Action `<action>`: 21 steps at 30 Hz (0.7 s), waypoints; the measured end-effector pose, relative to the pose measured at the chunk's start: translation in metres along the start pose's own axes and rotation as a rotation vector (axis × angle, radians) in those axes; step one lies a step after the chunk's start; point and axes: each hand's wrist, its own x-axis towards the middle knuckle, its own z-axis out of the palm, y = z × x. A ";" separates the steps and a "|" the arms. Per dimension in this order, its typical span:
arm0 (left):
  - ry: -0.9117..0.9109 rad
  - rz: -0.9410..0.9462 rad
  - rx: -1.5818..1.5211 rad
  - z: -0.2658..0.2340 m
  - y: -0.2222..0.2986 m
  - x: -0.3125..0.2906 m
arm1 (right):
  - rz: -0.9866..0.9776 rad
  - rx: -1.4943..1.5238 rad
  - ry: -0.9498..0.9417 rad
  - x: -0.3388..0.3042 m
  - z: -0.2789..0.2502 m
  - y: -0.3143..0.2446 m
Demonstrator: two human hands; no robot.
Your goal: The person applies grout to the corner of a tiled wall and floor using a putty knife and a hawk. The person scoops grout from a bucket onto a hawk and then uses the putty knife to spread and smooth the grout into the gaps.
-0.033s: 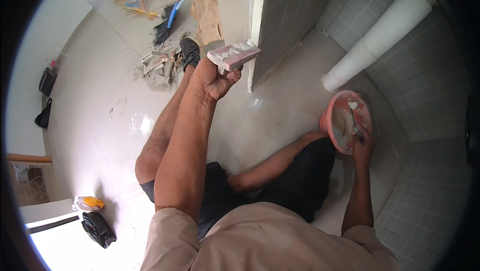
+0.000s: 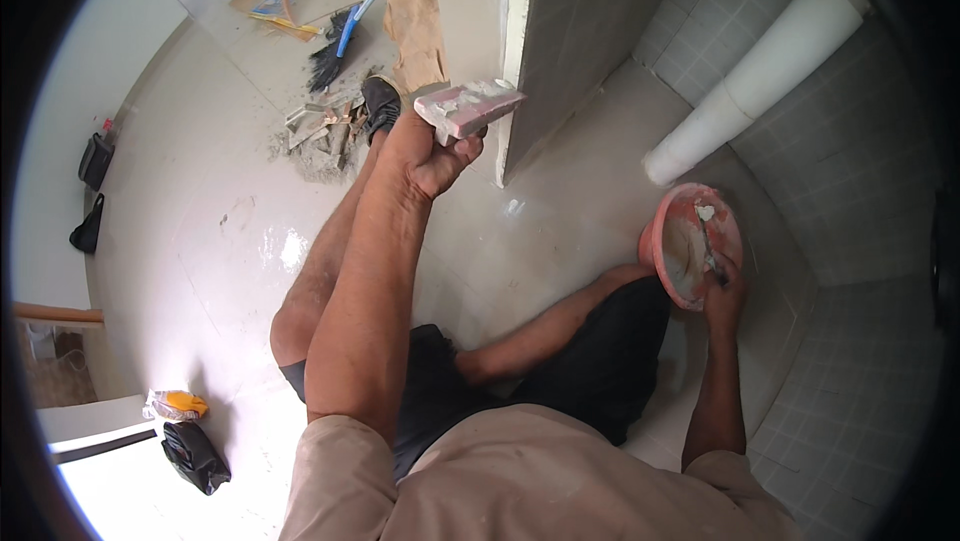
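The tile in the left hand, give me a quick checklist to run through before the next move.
1. Left hand grips the tile firmly: ok.
2. Paste on the tile's upper face: ok, patchy.
3. Right hand has the trowel in the pink bowl: ok.
4. Mix left in the bowl: ok.
5. Wall edge coated for the tile: cannot tell.

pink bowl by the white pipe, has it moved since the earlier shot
No. The pink bowl sits at the same spot below the white pipe, with the right hand at its lower rim as before.
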 end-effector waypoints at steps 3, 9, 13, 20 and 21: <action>-0.113 -0.018 -0.010 0.011 0.014 -0.005 | -0.012 0.002 0.000 0.004 0.004 0.012; -0.219 0.156 0.116 0.064 0.024 -0.048 | -0.084 0.072 0.027 0.005 -0.012 0.003; -0.391 0.107 0.208 0.070 -0.019 -0.070 | -0.018 0.259 -0.004 -0.021 -0.035 -0.081; -0.220 0.120 0.323 0.071 -0.123 -0.035 | -0.518 0.178 -0.071 -0.053 -0.049 -0.170; -0.220 0.149 0.370 0.072 -0.133 -0.031 | -0.508 0.188 -0.125 -0.058 -0.050 -0.180</action>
